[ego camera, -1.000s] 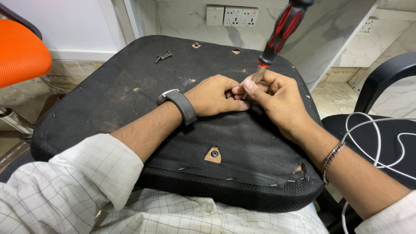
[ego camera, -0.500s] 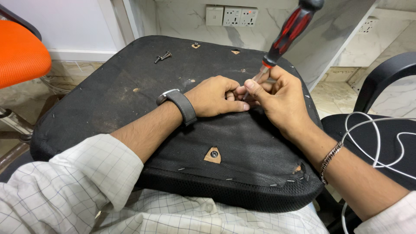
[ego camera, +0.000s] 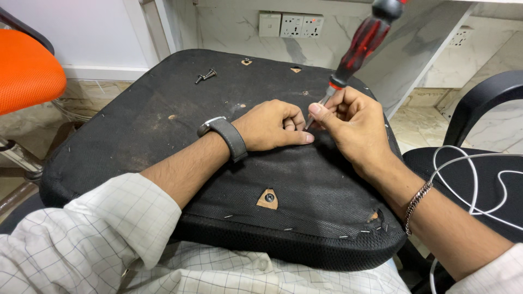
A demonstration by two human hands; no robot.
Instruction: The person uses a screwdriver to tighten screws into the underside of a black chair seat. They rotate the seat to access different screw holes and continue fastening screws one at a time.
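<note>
An upturned black chair seat (ego camera: 163, 125) lies across my lap, its fabric underside facing up. My right hand (ego camera: 354, 128) grips the metal shaft of a red-and-black screwdriver (ego camera: 362, 43), whose handle tilts up and to the right. The tip points down at the seat between my two hands. My left hand (ego camera: 272, 126), a grey watch (ego camera: 226, 136) on its wrist, rests curled on the fabric with fingertips beside the tip. Whatever the tip touches is hidden by my fingers.
Two loose dark screws (ego camera: 205, 75) lie near the seat's far edge. Small triangular cut-outs (ego camera: 267, 198) show wood and bolt holes. An orange chair (ego camera: 27, 71) stands at left, a black chair with a white cable (ego camera: 479, 179) at right. Wall sockets (ego camera: 291, 24) are ahead.
The screwdriver handle has tilted further to the right and upward. My left fingers have shifted slightly at the tip; both hands stay at the same spot.
</note>
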